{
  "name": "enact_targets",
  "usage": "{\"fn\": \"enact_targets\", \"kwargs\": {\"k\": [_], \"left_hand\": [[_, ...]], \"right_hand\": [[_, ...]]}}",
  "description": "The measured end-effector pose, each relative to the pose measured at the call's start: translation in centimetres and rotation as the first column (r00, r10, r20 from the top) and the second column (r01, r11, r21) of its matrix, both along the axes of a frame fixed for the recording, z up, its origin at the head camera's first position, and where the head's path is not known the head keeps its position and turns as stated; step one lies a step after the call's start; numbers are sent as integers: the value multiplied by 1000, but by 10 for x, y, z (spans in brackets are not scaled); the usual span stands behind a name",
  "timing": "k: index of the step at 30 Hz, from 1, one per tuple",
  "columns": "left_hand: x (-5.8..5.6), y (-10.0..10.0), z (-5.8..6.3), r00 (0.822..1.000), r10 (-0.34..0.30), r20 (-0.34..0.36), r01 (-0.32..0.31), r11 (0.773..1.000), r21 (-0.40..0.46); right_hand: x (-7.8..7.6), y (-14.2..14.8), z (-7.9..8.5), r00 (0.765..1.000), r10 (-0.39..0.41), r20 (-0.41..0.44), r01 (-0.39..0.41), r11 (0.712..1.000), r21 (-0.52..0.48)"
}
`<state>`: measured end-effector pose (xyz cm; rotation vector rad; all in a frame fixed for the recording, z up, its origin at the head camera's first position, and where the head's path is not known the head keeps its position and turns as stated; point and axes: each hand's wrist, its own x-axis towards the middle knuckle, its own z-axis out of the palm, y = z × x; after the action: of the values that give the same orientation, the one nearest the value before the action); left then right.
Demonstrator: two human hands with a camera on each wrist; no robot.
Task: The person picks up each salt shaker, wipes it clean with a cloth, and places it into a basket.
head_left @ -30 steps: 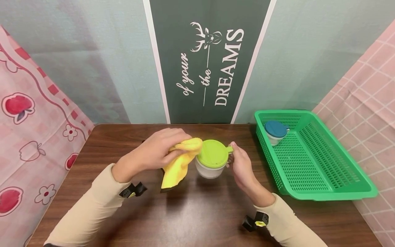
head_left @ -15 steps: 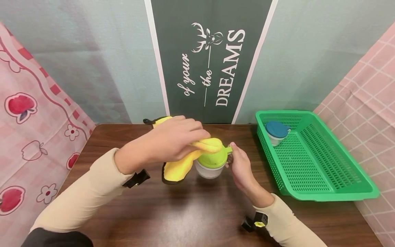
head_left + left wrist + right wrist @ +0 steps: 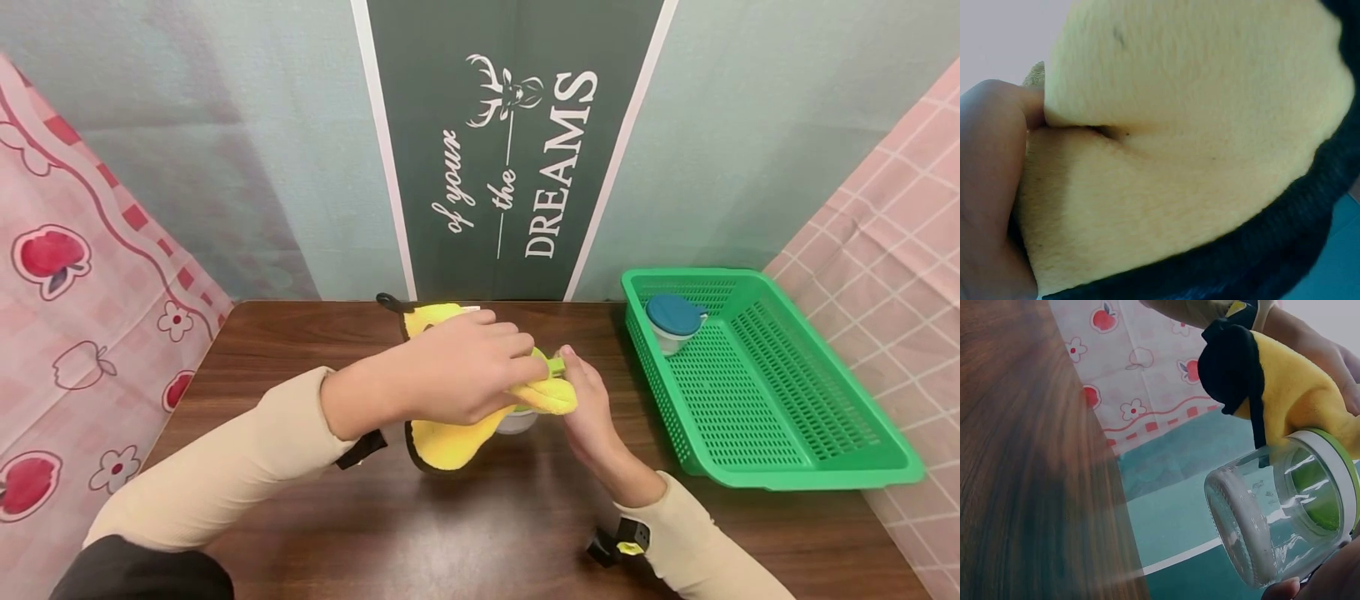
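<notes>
My left hand point(image 3: 472, 367) grips a yellow cloth point(image 3: 453, 446) with black edging and lays it over the lime-green lid of a small clear glass jar point(image 3: 1272, 512). In the head view, hand and cloth cover most of the lid; its green tab point(image 3: 556, 367) shows beside my right hand point(image 3: 588, 408). That hand holds the jar from the right, at its handle side. The right wrist view shows the jar's base lifted off the table. Close up in the left wrist view, the folded cloth point(image 3: 1166, 187) is pinched by my fingers.
On the right side of the wooden table point(image 3: 480, 533) stands a green plastic basket point(image 3: 810, 479). Inside its far left corner sits a similar jar with a blue lid point(image 3: 675, 314). Patterned curtains point(image 3: 97, 333) hang around the table's back and sides.
My left hand and the yellow cloth have moved right, from beside the jar to over its lid. My right hand has stayed in place, holding the jar.
</notes>
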<state>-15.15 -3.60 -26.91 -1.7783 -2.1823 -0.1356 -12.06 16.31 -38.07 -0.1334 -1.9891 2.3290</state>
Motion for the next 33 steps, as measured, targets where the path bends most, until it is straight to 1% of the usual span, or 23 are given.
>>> {"fn": "enact_targets", "kwargs": {"k": [4, 7, 17, 21, 24, 30, 33], "left_hand": [[1, 2, -3, 1000, -1, 1, 1, 1000, -24], [1, 4, -5, 1000, 1, -7, -1, 999, -36], [-1, 12, -10, 994, 39, -101, -45, 997, -57], [-4, 14, -10, 989, 50, -140, -59, 996, -61], [-7, 15, -9, 987, 56, -153, -67, 995, -67], [-14, 15, -8, 987, 74, -146, -84, 994, -65], [-16, 15, -7, 988, 83, -132, -94, 992, -81]], "right_hand": [[2, -3, 0, 999, 12, -42, -12, 1000, -20], [3, -4, -1, 997, 4, -71, -6, 1000, -29], [2, -4, -6, 994, 11, -110, -16, 999, -44], [1, -3, -7, 994, 20, -108, -26, 999, -47], [1, -3, -7, 995, 21, -93, -26, 998, -49], [1, -4, -7, 999, 13, -41, -15, 999, -46], [2, -4, -7, 1000, 11, -26, -12, 999, -43]]}}
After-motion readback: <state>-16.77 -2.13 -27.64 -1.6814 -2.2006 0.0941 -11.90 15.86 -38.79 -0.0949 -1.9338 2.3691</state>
